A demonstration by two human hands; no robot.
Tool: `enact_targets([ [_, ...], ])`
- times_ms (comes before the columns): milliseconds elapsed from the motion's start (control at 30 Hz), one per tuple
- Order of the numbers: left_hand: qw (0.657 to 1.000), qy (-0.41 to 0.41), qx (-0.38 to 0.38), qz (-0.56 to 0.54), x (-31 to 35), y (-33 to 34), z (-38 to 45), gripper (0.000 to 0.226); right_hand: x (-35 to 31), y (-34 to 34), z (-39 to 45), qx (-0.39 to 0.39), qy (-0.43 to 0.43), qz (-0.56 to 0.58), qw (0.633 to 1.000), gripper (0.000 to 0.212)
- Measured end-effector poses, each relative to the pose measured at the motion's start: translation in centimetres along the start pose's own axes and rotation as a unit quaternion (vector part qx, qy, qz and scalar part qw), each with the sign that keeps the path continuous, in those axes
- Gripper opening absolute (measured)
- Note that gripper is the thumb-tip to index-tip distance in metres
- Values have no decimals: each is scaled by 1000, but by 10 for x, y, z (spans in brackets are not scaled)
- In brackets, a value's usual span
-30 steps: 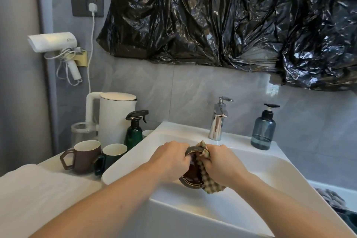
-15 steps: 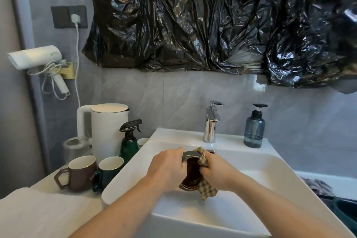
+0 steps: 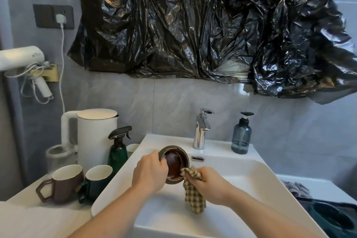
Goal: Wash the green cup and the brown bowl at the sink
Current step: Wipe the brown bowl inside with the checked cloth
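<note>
At the frame's lower centre, the left hand [image 3: 149, 175] gripped the glossy brown ceramic bowl [image 3: 174, 164] over the white sink [image 3: 257, 168]; the right hand [image 3: 207, 180] pinched a checked beige cloth [image 3: 194, 197].

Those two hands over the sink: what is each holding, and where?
Left hand grips the glossy brown bowl by its left rim; right hand pinches the checked beige cloth at its top.
</note>
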State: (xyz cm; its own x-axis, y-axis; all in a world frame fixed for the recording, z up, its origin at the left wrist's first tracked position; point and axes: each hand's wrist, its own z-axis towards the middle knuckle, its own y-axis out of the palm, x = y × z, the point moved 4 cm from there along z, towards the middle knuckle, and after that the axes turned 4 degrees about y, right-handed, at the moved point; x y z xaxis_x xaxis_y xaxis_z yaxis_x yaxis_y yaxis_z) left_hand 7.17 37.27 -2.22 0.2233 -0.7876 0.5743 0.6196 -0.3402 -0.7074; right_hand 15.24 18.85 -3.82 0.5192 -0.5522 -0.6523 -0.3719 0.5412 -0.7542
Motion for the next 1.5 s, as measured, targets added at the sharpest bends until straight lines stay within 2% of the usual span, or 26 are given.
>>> enact_targets([
  [67,1000,-12,8,-7,0,-2,-1,34,2,-2,3,13,-5,11,1000,41],
  [133,1000,-16,10,-7,3,-4,-4,33,3,-10,5,64,4,21,998,32],
  [267,1000,-24,4,8,13,-10,-11,27,-1,-29,12,161,27,163,973,18],
  [367,999,-42,14,8,12,-14,-11,27,-12,-37,25,152,44,211,965,15],
  [500,993,-100,31,-48,3,-13,-5,27,-33,-36,51,105,71,190,974,25],
  [633,982,-156,50,-93,-4,-17,0,22,-48,-34,82,117,94,147,978,26],
  [667,980,-164,52,-98,-5,-18,0,22,-49,-32,93,114,99,128,980,34],
  [767,975,-177,63,-122,-5,-22,1,19,-57,-25,123,88,110,56,988,56],
  [933,966,-193,81,-151,-7,-23,4,27,-69,-19,166,105,84,38,990,57],
  [1067,962,-194,94,-167,-10,-22,6,15,-68,-9,182,77,57,-7,995,67],
  [1300,964,-188,94,-162,-15,-15,10,4,-40,9,179,61,28,-147,987,48],
  [1500,966,-191,93,-151,-14,-18,9,8,-44,2,137,81,-12,-107,991,46],
])
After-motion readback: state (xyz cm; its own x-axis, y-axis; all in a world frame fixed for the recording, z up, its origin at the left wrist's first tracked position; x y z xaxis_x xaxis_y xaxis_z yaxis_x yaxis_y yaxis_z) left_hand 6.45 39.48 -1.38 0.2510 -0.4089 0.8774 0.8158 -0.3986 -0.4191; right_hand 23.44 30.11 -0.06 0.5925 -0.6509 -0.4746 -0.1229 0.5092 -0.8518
